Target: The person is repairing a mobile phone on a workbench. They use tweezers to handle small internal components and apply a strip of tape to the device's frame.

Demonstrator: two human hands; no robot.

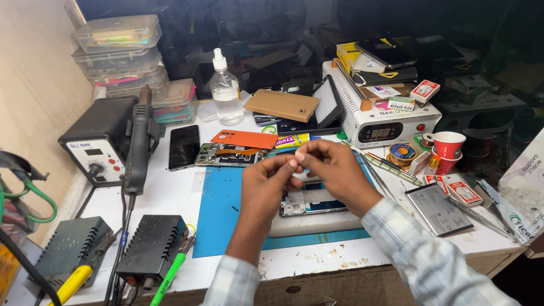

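- While your two hands meet over the blue mat (224, 204), your left hand (268, 180) and right hand (335, 170) pinch a small pale piece (295, 165) between narrowed fingertips; what it is I cannot tell.
- Straight below, at 6 o'clock of your hands, the opened phone frame (309, 202) lies flat on a pale pad, apart from your fingers.
- At 12 o'clock sits a bare circuit board (222, 155) with an orange back cover (244, 138) just beside it.
- At 9 o'clock the hot-air station (95, 150) stands, its wand upright in the holder.
- At 3 o'clock a grey battery (438, 209) rests near red paper cups (447, 146).
- By my read, you're in the fiddly prep step, readying that little piece above the frame.
- The next move calls for a steady pinch and a careful lowering toward the frame, since the piece looks easy to drop.
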